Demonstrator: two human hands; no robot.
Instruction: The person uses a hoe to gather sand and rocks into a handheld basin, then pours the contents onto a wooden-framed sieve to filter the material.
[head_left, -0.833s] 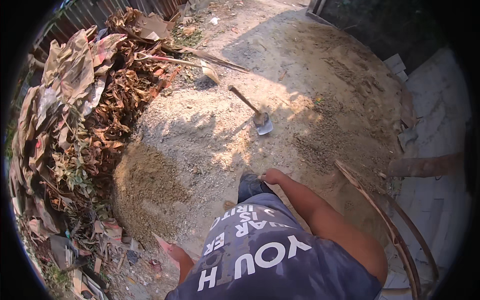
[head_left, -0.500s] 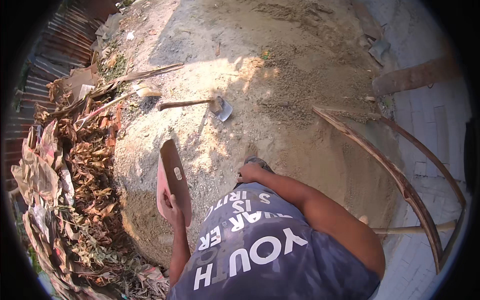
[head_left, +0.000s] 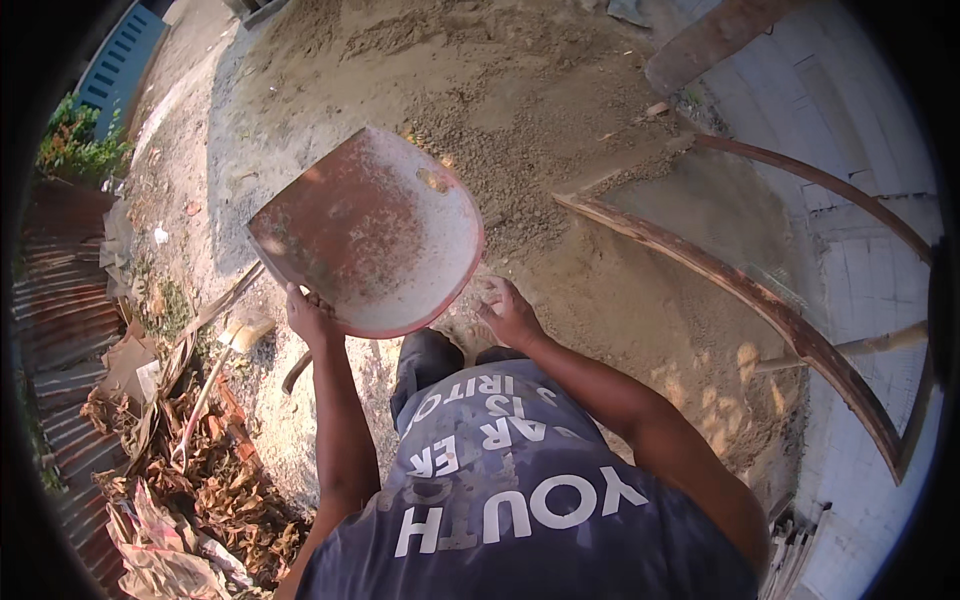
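A wide reddish scoop pan (head_left: 365, 235), dusted with grey, has a straight front edge, a rounded back and a hole near its rim. My left hand (head_left: 315, 315) grips its lower left edge, with the fingertips partly hidden. Just right of the pan's rounded rim is my right hand (head_left: 508, 315), its fingers apart and slightly bent, holding nothing. Below the pan, a short piece of a hoe's wooden handle (head_left: 297, 372) shows on the gravel; the pan covers the rest.
Sand and gravel (head_left: 600, 120) spread ahead. A wooden plank frame (head_left: 720, 280) bounds sand on the right, beside a pale block wall (head_left: 860, 200). At left are dry leaves (head_left: 245, 490), a shovel (head_left: 205, 395) and rusty corrugated sheeting (head_left: 65, 290).
My left hand has raised the scoop pan and turned its inside into view. My right hand has left my leg for the pan's right side. The view has swung right.
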